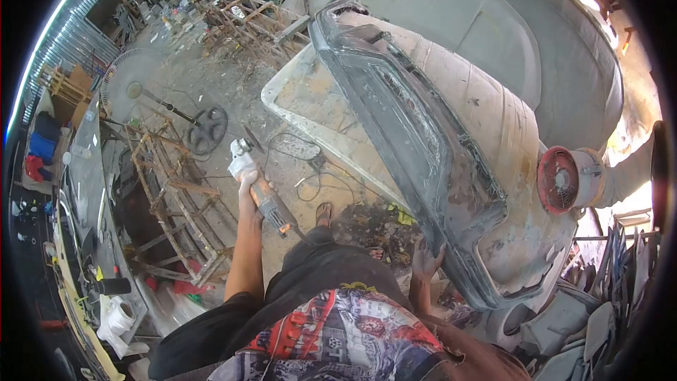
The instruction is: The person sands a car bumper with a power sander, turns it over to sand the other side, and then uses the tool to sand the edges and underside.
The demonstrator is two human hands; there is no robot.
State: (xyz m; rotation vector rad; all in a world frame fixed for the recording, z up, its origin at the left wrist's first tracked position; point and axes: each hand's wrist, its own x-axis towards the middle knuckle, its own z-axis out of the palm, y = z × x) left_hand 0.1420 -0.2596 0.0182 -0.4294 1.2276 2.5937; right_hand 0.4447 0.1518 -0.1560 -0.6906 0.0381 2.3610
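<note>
My left hand (247,188) is closed around the body of an angle grinder (268,203) with an orange-and-grey casing and a pale metal head. The grinder's disc (253,139) is at its upper end, in the air away from the panel. A long dark moulded panel (395,120), shaped like a vehicle bumper and dusty grey in places, lies slantwise over a pale shell. Against the panel's near lower edge rests my right hand (426,262), its fingers stretched out and apart, with no tool in it.
A standing fan (134,89) and a rusty metal frame (176,201) stand to the left. On the right is a red-rimmed blower (559,179) with a duct. Cables (317,169) cross the dusty floor near my feet. Large grey shells (451,14) lean at the back.
</note>
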